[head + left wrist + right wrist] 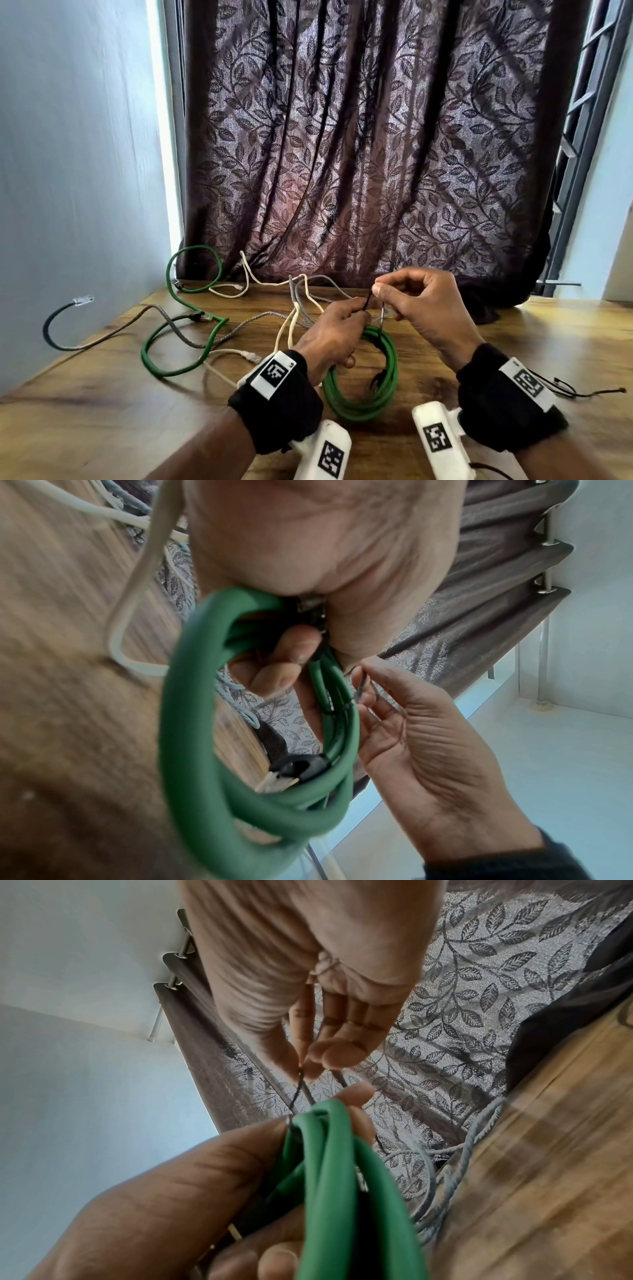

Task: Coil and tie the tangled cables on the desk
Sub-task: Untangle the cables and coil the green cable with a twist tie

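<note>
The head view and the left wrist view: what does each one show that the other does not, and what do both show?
Only the head view shows the loose cables still on the desk: a second green cable, a white cable and a grey cable.

Only the left wrist view shows the coil's black plug lying inside the loops.

Both show the left hand gripping the green coil while the right hand pinches the thin black tie.
</note>
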A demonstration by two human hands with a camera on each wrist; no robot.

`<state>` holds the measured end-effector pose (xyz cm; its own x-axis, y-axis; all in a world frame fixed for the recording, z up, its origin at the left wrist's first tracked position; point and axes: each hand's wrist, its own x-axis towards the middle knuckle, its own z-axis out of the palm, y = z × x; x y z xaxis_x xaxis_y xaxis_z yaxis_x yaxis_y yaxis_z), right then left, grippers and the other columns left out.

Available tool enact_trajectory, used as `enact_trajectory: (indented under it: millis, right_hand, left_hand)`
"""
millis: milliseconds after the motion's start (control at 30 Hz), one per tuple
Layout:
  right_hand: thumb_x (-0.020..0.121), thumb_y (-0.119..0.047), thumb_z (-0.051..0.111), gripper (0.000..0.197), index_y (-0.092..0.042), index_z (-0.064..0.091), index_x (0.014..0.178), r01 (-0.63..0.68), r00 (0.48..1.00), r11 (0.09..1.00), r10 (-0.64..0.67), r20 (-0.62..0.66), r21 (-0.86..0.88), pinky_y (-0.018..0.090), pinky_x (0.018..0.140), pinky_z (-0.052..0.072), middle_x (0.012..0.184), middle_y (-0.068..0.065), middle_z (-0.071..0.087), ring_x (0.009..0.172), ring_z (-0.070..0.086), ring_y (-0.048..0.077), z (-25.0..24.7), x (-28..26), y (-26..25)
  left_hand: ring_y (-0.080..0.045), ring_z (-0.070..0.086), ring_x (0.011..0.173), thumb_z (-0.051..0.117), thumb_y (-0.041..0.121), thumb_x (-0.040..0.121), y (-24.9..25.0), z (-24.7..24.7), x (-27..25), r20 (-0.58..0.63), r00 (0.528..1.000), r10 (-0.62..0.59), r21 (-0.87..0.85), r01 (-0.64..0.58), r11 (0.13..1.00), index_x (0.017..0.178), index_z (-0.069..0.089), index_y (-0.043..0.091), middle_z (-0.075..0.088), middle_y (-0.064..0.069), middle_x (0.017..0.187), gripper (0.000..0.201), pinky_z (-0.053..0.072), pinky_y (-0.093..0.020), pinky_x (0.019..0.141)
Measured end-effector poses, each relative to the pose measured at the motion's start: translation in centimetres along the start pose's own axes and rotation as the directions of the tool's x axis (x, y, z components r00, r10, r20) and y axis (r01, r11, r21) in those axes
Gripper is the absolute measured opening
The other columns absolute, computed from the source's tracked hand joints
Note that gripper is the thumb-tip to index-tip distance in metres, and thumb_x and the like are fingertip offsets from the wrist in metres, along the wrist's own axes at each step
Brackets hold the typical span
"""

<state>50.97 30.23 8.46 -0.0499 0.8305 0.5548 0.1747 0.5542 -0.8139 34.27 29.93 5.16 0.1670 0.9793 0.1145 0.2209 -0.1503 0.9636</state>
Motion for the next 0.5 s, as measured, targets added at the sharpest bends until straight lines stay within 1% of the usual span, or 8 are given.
enact_trajectory:
  millis: [67,167,233,300,367,433,500]
  right_hand:
    - [0.085,-0.009,0.085,0.005,-0.012,0.081,0.085,-0.003,1.0,1.0,0.003,0.003,-0.007,0.021,0.055,0.05,0.074,0.006,0.076,0.058,0.063,0.004,0.07,0.0,-0.05]
    - [0.085,-0.01,0.084,0.004,-0.011,0.081,0.086,-0.027,0.999,0.999,0.028,0.022,-0.037,0.024,0.055,0.051,0.07,0.001,0.074,0.057,0.062,0.005,0.13,0.0,0.11]
    - [0.085,-0.011,0.084,0.004,-0.01,0.081,0.087,-0.036,0.999,0.998,0.038,0.031,-0.054,0.026,0.055,0.051,0.067,0.0,0.073,0.057,0.061,0.005,0.17,0.05,0.18]
    - [0.086,-0.011,0.084,0.004,-0.01,0.081,0.087,-0.034,0.999,0.997,0.036,0.029,-0.068,0.025,0.054,0.051,0.065,-0.003,0.072,0.056,0.06,0.005,0.22,0.04,0.24]
    - [0.086,-0.011,0.084,0.004,-0.01,0.08,0.087,-0.028,1.0,0.998,0.028,0.014,-0.06,0.024,0.054,0.05,0.065,-0.005,0.071,0.055,0.06,0.004,0.18,0.0,0.24]
    - [0.086,-0.01,0.084,0.004,-0.009,0.08,0.087,-0.021,1.0,0.999,0.021,-0.001,-0.046,0.023,0.053,0.05,0.066,-0.003,0.072,0.055,0.06,0.005,0.18,0.01,0.22]
    - [0.085,-0.01,0.084,0.004,-0.009,0.08,0.087,-0.012,1.0,0.999,0.011,-0.011,-0.052,0.023,0.053,0.051,0.068,-0.002,0.073,0.055,0.06,0.004,0.22,0.07,0.23]
  left_hand:
    - [-0.005,0.041,0.046,0.042,0.025,0.109,0.12,0.01,-0.03,0.003,1.0,-0.008,0.009,0.008,1.0,0.131,0.066,0.038,0.065,-0.003,0.09,0.035,0.043,-0.025,0.043]
    - [-0.004,0.041,0.045,0.045,0.023,0.108,0.26,0.16,-0.07,-0.005,1.0,-0.003,0.033,0.003,0.999,0.138,0.062,0.03,0.06,0.004,0.08,0.035,0.043,-0.023,0.04]
    - [-0.003,0.042,0.044,0.046,0.022,0.108,0.35,0.27,0.02,-0.012,1.0,0.001,0.06,0.0,0.998,0.142,0.06,0.026,0.058,0.004,0.079,0.037,0.042,-0.021,0.039]
    - [-0.004,0.041,0.044,0.046,0.022,0.108,0.43,0.31,0.03,-0.014,1.0,-0.009,0.074,0.01,0.997,0.144,0.058,0.024,0.056,0.003,0.078,0.039,0.043,-0.022,0.039]
    - [-0.005,0.041,0.043,0.045,0.021,0.108,0.54,0.27,-0.15,-0.011,1.0,-0.01,0.077,0.011,0.997,0.141,0.061,0.025,0.056,0.004,0.075,0.037,0.044,-0.022,0.039]
    - [-0.004,0.04,0.042,0.044,0.019,0.108,0.7,0.25,-0.36,-0.003,1.0,0.003,0.068,-0.003,0.998,0.135,0.066,0.027,0.056,0.005,0.07,0.035,0.043,-0.022,0.039]
    - [-0.003,0.042,0.041,0.043,0.018,0.108,0.79,0.18,-0.42,0.001,1.0,0.004,0.064,-0.004,0.998,0.132,0.068,0.029,0.059,0.007,0.069,0.036,0.043,-0.022,0.04]
